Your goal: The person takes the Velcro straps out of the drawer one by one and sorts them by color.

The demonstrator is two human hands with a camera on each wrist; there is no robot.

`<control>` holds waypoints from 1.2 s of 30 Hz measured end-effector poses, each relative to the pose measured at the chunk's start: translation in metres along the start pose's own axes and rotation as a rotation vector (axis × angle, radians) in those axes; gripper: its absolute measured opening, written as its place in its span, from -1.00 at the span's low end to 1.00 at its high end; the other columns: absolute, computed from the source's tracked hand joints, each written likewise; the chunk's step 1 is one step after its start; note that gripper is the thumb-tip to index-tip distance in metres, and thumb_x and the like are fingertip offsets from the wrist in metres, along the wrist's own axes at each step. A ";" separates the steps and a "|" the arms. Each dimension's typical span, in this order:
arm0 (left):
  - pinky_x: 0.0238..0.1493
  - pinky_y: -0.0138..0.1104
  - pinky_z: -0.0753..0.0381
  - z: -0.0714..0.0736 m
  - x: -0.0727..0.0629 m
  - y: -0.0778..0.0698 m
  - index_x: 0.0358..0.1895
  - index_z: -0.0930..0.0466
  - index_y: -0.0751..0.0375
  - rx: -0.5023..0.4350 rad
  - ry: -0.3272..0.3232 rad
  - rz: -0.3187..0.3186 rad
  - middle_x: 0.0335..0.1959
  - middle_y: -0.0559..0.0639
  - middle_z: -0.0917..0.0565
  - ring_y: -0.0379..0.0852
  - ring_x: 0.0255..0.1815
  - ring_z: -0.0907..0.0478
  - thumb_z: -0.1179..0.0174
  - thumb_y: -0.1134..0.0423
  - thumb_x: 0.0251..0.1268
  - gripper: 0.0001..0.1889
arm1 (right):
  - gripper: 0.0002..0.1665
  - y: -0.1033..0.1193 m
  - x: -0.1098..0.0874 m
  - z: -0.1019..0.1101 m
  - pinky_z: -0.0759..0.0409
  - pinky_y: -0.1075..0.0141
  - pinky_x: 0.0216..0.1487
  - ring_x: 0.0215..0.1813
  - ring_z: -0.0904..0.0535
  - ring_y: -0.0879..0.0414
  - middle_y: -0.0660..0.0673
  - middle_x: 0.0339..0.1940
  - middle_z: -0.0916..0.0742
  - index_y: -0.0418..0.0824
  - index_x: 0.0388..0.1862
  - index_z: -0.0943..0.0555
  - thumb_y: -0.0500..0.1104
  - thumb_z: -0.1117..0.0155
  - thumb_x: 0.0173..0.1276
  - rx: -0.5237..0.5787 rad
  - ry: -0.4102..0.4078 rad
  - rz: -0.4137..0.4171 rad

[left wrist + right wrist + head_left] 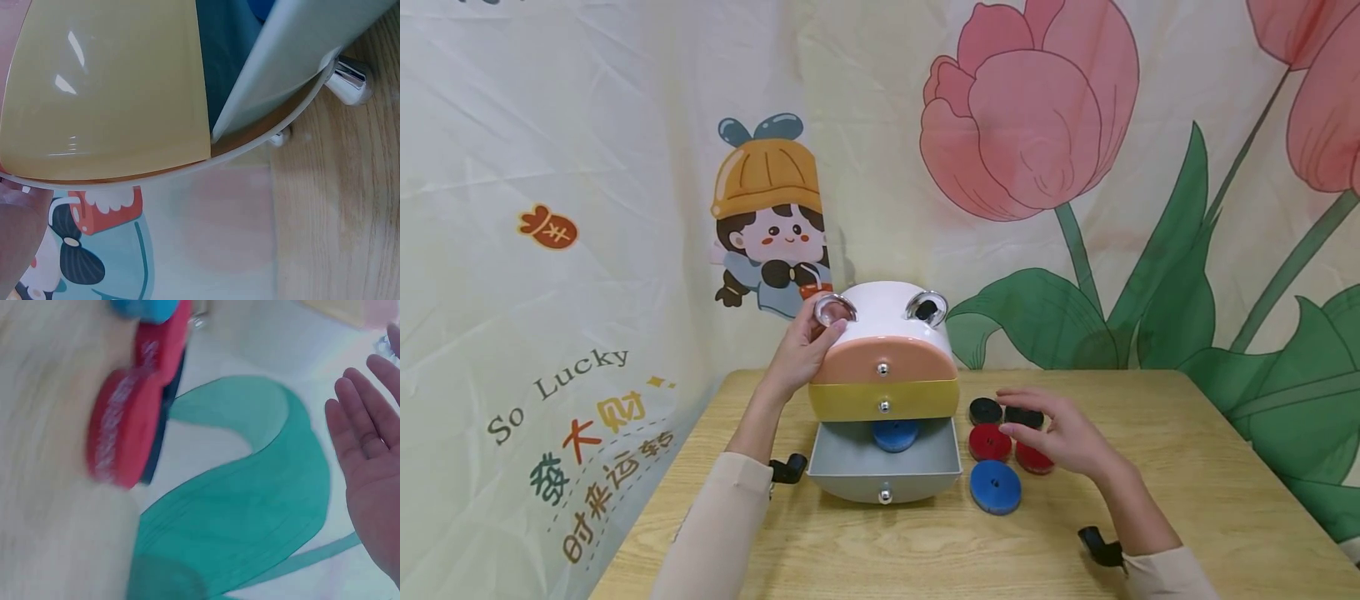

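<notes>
A small drawer box with a white top and ring-like eyes has its grey bottom drawer pulled out. A blue roll of tape-like strap lies inside that drawer. My left hand grips the box's upper left side, thumb at the front by the left eye ring. My right hand hovers over the rolls at the right, fingers extended and holding nothing; the right wrist view shows its open palm. Below it are two black rolls, two red rolls with white lettering, and another blue roll.
The orange drawer and yellow drawer are closed, each with a silver knob. The wooden table meets a printed cloth backdrop behind the box. Black wrist mounts stick out beside the sleeves.
</notes>
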State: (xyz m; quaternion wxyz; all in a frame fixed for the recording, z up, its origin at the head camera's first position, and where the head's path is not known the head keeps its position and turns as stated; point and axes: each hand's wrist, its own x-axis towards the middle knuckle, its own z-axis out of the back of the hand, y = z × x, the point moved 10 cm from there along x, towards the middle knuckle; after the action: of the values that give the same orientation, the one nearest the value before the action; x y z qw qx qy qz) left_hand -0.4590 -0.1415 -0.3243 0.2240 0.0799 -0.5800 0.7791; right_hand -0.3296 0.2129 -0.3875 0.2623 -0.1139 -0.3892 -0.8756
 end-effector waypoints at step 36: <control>0.25 -0.41 -0.50 0.000 0.004 0.001 0.57 -0.20 -0.10 0.003 -0.011 -0.006 0.34 0.12 -0.51 0.05 0.29 -0.51 -0.19 0.04 0.57 -0.39 | -0.59 0.080 0.055 -0.099 -0.60 0.06 0.34 0.38 -0.59 0.12 0.08 0.29 -0.73 0.02 0.27 -0.70 0.01 -0.37 0.49 0.098 0.212 0.153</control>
State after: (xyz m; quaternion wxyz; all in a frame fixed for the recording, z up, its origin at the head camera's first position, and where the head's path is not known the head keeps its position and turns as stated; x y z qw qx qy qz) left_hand -0.4626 -0.1411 -0.3232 0.2230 0.0864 -0.5798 0.7789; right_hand -0.3310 0.0743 -0.3826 0.3734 -0.0371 -0.3920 -0.8400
